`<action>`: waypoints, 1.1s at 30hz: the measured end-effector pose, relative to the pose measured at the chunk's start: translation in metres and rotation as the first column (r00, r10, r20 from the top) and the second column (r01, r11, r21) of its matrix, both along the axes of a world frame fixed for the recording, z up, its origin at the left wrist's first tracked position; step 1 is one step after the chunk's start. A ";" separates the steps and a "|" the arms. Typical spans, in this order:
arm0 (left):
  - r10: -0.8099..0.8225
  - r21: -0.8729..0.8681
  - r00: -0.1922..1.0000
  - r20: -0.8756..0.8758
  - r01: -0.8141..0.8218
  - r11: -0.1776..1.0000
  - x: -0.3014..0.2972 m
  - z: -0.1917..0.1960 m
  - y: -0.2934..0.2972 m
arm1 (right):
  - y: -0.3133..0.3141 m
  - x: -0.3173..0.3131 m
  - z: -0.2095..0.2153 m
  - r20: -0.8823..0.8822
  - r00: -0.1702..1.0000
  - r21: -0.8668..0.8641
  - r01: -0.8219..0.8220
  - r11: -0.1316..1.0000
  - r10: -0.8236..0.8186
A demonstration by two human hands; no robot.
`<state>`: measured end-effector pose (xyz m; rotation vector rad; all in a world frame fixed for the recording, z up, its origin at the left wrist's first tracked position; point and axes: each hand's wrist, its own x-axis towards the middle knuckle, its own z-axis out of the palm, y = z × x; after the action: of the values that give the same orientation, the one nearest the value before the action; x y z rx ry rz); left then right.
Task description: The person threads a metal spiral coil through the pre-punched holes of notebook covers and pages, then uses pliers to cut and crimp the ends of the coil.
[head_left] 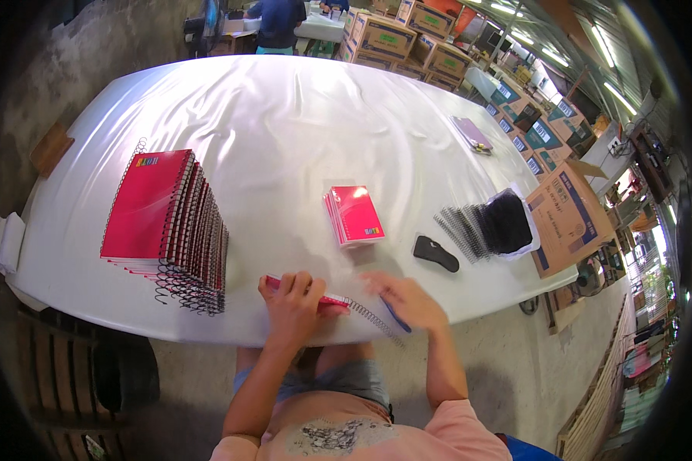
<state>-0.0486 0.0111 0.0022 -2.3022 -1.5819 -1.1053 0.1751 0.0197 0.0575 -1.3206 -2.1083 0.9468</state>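
A red notebook [307, 296] was clasped at the table [284, 123] edge by the left hand [294, 301]; the blurred right hand [407, 298], fingers seemingly spread, lay by its wire coil [373, 316].

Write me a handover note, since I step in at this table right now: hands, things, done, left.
Left hand presses down on a red notebook at the near table edge. Right hand, blurred, is at the wire spiral sticking out of that notebook, with a blue tool under it.
Done: a tall stack of bound red notebooks on the left.
Left: a small pile of unbound red pads in the middle, loose black spirals on the right, a black tool beside them.
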 end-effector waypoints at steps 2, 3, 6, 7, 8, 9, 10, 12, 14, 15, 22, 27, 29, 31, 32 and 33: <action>-0.044 0.023 0.999 0.021 0.043 0.999 -0.004 0.003 0.000 | 0.015 0.052 -0.013 0.263 0.911 0.546 0.130 0.828 -0.316; -0.037 0.023 0.999 0.021 0.036 0.999 -0.008 0.004 0.001 | 0.021 0.065 -0.021 0.359 0.800 0.459 0.296 0.838 -0.480; -0.093 0.013 0.988 0.124 0.092 0.996 -0.011 0.014 0.001 | 0.032 0.119 -0.062 0.404 0.631 0.462 0.483 0.743 -0.662; -0.128 0.006 0.977 0.170 0.129 0.992 -0.012 0.015 0.001 | 0.037 0.123 -0.065 0.333 0.631 0.524 0.494 0.694 -0.701; -0.164 0.002 0.962 0.217 0.167 0.986 -0.012 0.017 0.001 | 0.039 0.131 -0.065 0.335 0.634 0.528 0.487 0.696 -0.697; -0.146 -0.007 0.965 0.217 0.151 0.989 -0.014 0.016 0.001 | 0.038 0.126 -0.057 0.202 0.738 0.378 0.548 0.746 -0.644; -0.172 0.015 0.962 0.213 0.173 0.985 -0.014 0.016 0.002 | 0.036 0.122 -0.049 0.048 0.802 0.217 0.574 0.790 -0.596; -0.199 0.039 0.956 0.215 0.195 0.980 -0.012 0.016 0.004 | 0.025 0.094 -0.050 -0.424 0.791 0.049 0.507 0.861 -0.442; -0.210 0.024 0.947 0.242 0.210 0.977 -0.013 0.011 0.004 | 0.013 0.043 -0.054 -0.874 0.470 -0.054 0.166 0.985 -0.127; -0.208 0.020 0.949 0.235 0.209 0.978 -0.017 0.009 0.004 | 0.008 0.014 -0.054 -0.929 0.371 -0.014 -0.043 0.999 0.002; -0.219 -0.033 0.954 0.203 0.230 0.973 -0.016 0.011 0.007 | 0.014 -0.011 -0.032 -0.682 0.681 0.073 -0.300 0.951 0.267; -0.235 0.009 0.942 0.239 0.239 0.971 -0.015 0.009 0.009 | 0.016 -0.009 -0.024 -0.691 0.669 0.101 -0.287 0.953 0.275; -0.244 -0.017 0.948 0.203 0.252 0.968 -0.016 0.007 0.010 | 0.022 -0.017 -0.019 -0.716 0.570 0.193 -0.392 0.900 0.402; -0.264 -0.010 0.934 0.241 0.275 0.961 -0.016 0.012 0.011 | 0.031 -0.020 -0.018 -0.126 0.990 0.179 -0.041 0.983 0.065; -0.283 -0.002 0.917 0.281 0.295 0.955 -0.016 0.014 0.011 | 0.028 -0.019 -0.019 -0.203 0.978 0.195 -0.005 0.981 0.045; -0.277 -0.002 0.918 0.283 0.289 0.957 -0.017 0.012 0.012 | 0.026 -0.022 -0.017 -0.202 0.978 0.194 -0.011 0.981 0.051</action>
<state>-0.0654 0.0233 0.0137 -2.5584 -1.3932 -1.5393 0.1527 0.0453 0.0401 -1.0490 -2.0089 0.8302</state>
